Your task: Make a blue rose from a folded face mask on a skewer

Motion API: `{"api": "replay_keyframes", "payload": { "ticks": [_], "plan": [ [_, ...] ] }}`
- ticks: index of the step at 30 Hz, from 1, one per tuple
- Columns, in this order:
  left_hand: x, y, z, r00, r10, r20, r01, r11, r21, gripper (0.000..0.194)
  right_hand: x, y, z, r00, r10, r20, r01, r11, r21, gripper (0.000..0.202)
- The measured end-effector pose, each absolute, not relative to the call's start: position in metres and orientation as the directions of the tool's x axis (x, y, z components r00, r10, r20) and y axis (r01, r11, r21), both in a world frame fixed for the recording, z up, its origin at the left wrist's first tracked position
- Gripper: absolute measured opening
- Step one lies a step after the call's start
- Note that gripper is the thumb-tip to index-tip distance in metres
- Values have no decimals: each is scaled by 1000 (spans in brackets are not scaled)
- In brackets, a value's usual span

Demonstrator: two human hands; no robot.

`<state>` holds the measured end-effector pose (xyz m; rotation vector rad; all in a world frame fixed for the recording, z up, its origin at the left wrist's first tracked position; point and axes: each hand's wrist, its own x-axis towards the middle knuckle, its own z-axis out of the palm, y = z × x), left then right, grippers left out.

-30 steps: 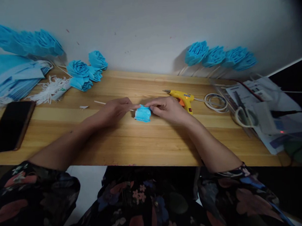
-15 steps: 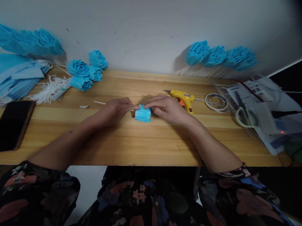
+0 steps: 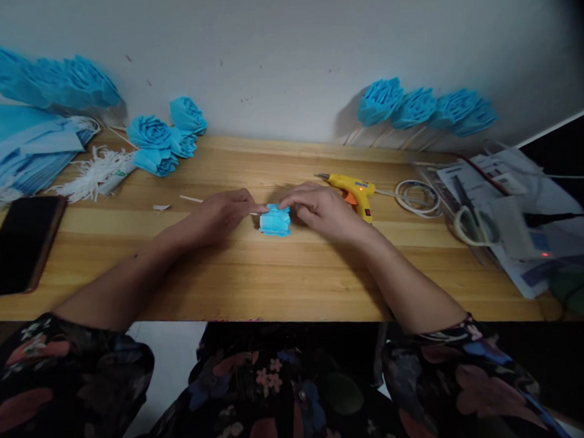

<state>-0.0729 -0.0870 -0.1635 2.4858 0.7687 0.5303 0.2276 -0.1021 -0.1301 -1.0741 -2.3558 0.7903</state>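
Note:
A small blue fabric flower (image 3: 275,222) lies on its side over the wooden table, between my two hands. Its thin wooden stick (image 3: 190,199) runs out to the left beneath my left hand (image 3: 221,215), which is closed around it, the index fingertip reaching the flower's base. My right hand (image 3: 318,208) has its fingers bent, with index finger and thumb at the flower's upper right edge. Just behind the right hand a yellow glue gun (image 3: 353,185) rests on the table, its nozzle pointing left and a small light lit.
Finished blue flowers (image 3: 413,107) lean on the wall at right; more flowers (image 3: 153,133) lie at left. Blue masks (image 3: 32,149), white ear loops (image 3: 94,173) and a phone (image 3: 25,243) occupy the left side. A coiled cord (image 3: 419,198), scissors (image 3: 473,221) and papers (image 3: 529,279) are at right.
My hands stay nearly in place around the flower. My right fingers shift slightly at its upper edge, and the whole view moves a touch.

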Motion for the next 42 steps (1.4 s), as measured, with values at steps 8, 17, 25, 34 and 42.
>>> {"api": "replay_keyframes", "payload": {
  "ticks": [8, 17, 25, 34, 42],
  "plan": [
    [-72, -87, -166, 768, 593, 242, 407, -743, 532, 42, 228, -101, -134, -557, 809, 190, 522, 518, -677, 46],
    [-72, -84, -170, 781, 554, 289, 372, -783, 498, 44, 232, -98, -142, -574, 784, 237, 499, 564, -658, 45],
    [-72, -81, -174, 726, 607, 321, 340, -724, 600, 40, 232, -97, -148, -452, 830, 327, 434, 525, -732, 42],
    [-71, -92, -135, 529, 702, 477, 37, -581, 813, 32, 236, -86, -154, -288, 896, 339, 182, 399, -899, 54],
    [-69, -92, -135, 474, 733, 488, -53, -530, 846, 39, 223, -107, -133, -549, 759, 349, 223, 536, -815, 88]
  ]
}}
